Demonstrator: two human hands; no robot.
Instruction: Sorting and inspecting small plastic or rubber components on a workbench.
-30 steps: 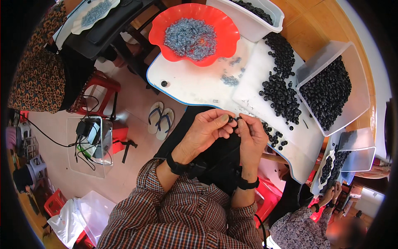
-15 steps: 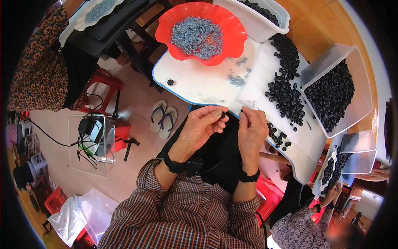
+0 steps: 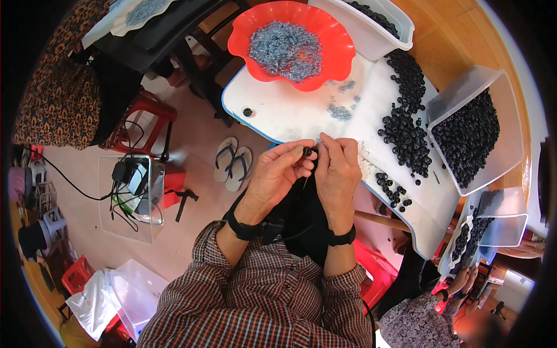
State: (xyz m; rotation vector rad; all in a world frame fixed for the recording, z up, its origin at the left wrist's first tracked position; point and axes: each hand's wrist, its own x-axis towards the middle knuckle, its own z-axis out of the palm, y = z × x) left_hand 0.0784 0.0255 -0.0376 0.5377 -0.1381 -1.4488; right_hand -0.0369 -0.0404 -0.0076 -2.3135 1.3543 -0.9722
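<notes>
In front of my body, over the near edge of the white table (image 3: 272, 119), my two hands meet. My left hand (image 3: 270, 177) is closed, pinching a small round black part (image 3: 307, 152) between thumb and fingertips. Close against it, my right hand (image 3: 338, 177) is closed too, its thumb and forefinger at the black part's side. Whatever sits in the right fingertips is too small to make out. Beyond the hands stands a red wavy-rimmed bowl (image 3: 339, 43) with a heap of small silvery metal pieces (image 3: 284, 49).
Loose black parts (image 3: 403, 139) spread over the table's right side, beside a tipped clear bin (image 3: 505, 156) full of them. A white tub (image 3: 371, 43) stands behind. A single black part (image 3: 248, 112) lies far left. Slippers (image 3: 234, 162) rest on the floor; a co-worker sits lower right.
My right hand has moved left and slightly up, closing the gap, so its fingertips now meet the black part in my left hand. The view has shifted slightly.
</notes>
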